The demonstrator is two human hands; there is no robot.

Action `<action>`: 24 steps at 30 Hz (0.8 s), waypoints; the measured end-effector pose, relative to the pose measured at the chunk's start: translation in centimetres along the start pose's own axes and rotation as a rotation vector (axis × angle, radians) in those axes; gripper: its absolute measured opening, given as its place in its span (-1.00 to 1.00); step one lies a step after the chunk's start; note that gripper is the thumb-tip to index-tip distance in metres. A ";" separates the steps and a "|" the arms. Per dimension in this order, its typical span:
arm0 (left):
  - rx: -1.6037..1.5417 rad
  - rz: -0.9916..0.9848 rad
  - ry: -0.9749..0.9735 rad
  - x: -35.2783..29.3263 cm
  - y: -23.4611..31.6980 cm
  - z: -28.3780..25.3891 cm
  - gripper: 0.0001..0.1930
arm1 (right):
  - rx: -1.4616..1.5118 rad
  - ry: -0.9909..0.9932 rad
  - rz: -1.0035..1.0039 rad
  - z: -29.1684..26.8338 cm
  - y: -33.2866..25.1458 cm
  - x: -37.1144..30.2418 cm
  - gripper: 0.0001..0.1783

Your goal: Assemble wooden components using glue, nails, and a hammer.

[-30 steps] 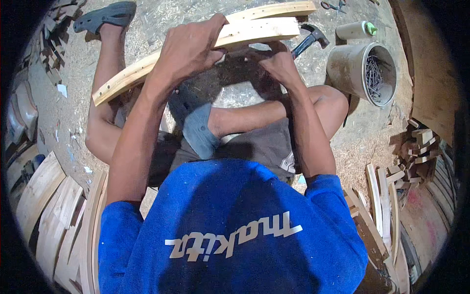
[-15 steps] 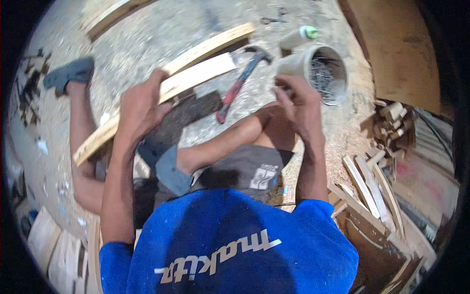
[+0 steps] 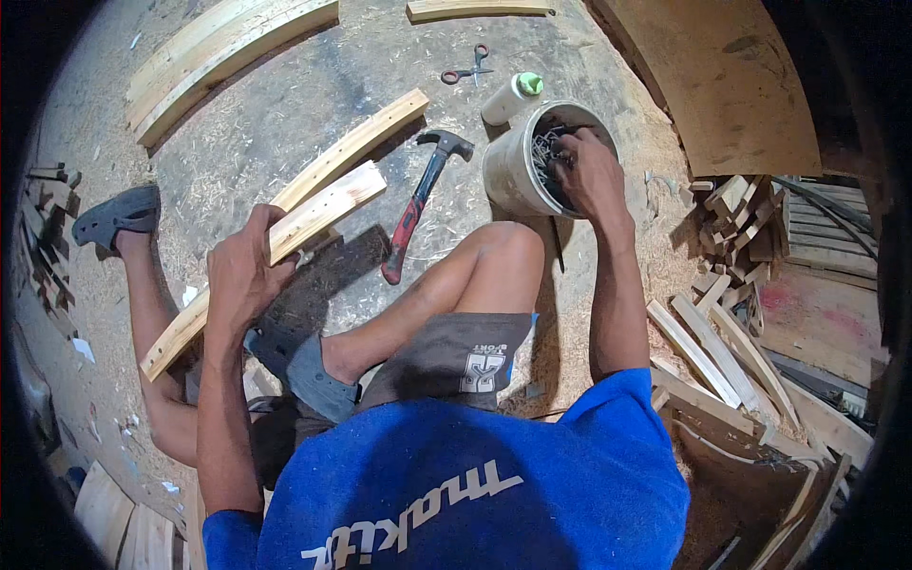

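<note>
My left hand (image 3: 239, 275) is closed around a pale curved wooden strip (image 3: 328, 211) slanting across my lower legs. A second curved strip (image 3: 366, 133), dotted with dark spots, lies close behind it. At the right, my right hand (image 3: 597, 176) is inside a whitish bucket (image 3: 508, 176), its fingers bent down among the loose nails (image 3: 543, 152). The fingertips are partly hidden there, so what they grip does not show. Between my hands a claw hammer (image 3: 416, 209) with a red and black handle rests on the floor, head pointing away.
Beyond the bucket stand a white bottle with a green cap (image 3: 508, 99) and open scissors (image 3: 466, 73). Curved boards (image 3: 237, 59) lie at the far left. Offcuts (image 3: 736, 223) are piled on the right, beside a large wooden panel (image 3: 717, 81). Sawdust covers much of the floor.
My right hand has gone from beside the bucket down into it among the nails. My left hand keeps its hold on the strip. The whole view has shifted.
</note>
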State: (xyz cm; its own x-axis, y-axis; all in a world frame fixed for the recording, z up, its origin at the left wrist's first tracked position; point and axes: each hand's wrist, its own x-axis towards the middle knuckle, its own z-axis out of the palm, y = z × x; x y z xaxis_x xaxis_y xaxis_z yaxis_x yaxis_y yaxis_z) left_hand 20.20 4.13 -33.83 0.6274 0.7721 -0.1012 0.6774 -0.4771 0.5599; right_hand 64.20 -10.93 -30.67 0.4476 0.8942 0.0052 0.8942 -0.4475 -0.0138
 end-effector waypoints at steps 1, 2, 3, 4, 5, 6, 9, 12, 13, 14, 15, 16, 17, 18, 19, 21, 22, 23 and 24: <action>-0.002 -0.007 -0.011 0.0 0.1 0.0 -0.43 | 0.021 -0.059 -0.041 0.2 -0.2 -0.1 -0.72; -0.009 -0.013 -0.017 0.0 0.1 -0.1 -0.44 | 0.043 -0.095 -0.096 0.3 -0.3 -0.1 -0.71; -0.004 -0.012 -0.021 0.0 0.1 -0.1 -0.44 | 0.086 -0.100 -0.133 0.5 -0.3 0.0 -0.70; -0.001 -0.016 -0.021 0.0 0.1 -0.1 -0.43 | 0.077 -0.107 -0.119 0.7 -0.2 0.0 -0.70; -0.009 -0.006 -0.016 0.0 0.1 -0.1 -0.43 | 0.081 -0.075 -0.158 0.9 0.0 0.1 -0.73; 0.001 -0.021 -0.009 0.0 0.0 -0.1 -0.43 | 0.095 -0.039 -0.231 1.1 0.3 0.2 -0.75; -0.014 -0.020 -0.010 -0.1 -0.2 -0.1 -0.42 | 0.376 -0.022 0.012 1.2 1.9 0.4 -0.80; 0.013 -0.004 -0.006 -0.2 -0.4 0.0 -0.42 | 0.618 -0.004 0.177 0.7 3.1 0.1 -0.81; 0.007 0.002 -0.001 -0.2 -0.4 0.0 -0.41 | 0.520 0.016 0.146 0.5 3.3 0.1 -0.79; -0.007 0.017 0.004 -0.2 -0.4 0.0 -0.41 | 0.525 0.015 0.113 0.2 3.2 -0.1 -0.79; -0.001 0.013 0.003 -0.3 -0.4 0.0 -0.41 | 0.369 0.141 0.067 -0.2 3.2 -0.2 -0.79; 0.000 0.011 0.004 -0.3 -0.5 0.0 -0.41 | 0.211 0.233 0.050 -0.4 2.8 -0.3 -0.78; -0.006 0.015 0.006 -0.3 -0.5 0.0 -0.40 | 0.206 0.268 0.020 -0.8 2.5 -0.4 -0.78; -0.002 0.011 0.007 -0.3 -0.5 0.0 -0.40 | 0.119 0.163 0.056 -1.2 2.1 -0.6 -0.78; -0.002 0.019 0.009 -0.4 -0.5 0.0 -0.40 | 0.018 0.080 0.112 -1.3 1.6 -0.8 -0.78; -0.001 0.026 0.013 -0.4 -0.6 0.0 -0.41 | -0.001 -0.041 0.106 -1.4 0.6 -1.1 -0.78; 0.006 0.035 0.021 -0.3 -0.6 0.0 -0.41 | -0.018 -0.124 0.087 -1.4 0.3 -1.1 -0.77; 0.010 0.043 0.030 -0.3 -0.6 0.0 -0.41 | -0.048 -0.089 0.084 -1.1 -0.1 -1.2 -0.76; 0.014 0.040 0.024 -0.3 -0.5 0.0 -0.41 | -0.071 -0.085 0.117 -0.8 -0.2 -1.1 -0.76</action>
State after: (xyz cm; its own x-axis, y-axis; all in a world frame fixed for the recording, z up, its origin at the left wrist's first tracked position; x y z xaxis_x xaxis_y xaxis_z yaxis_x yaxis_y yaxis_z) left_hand 19.64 4.13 -34.11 0.6450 0.7619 -0.0590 0.6573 -0.5137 0.5514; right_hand 63.49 -11.84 -29.84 0.5491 0.8322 -0.0770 0.8357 -0.5457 0.0616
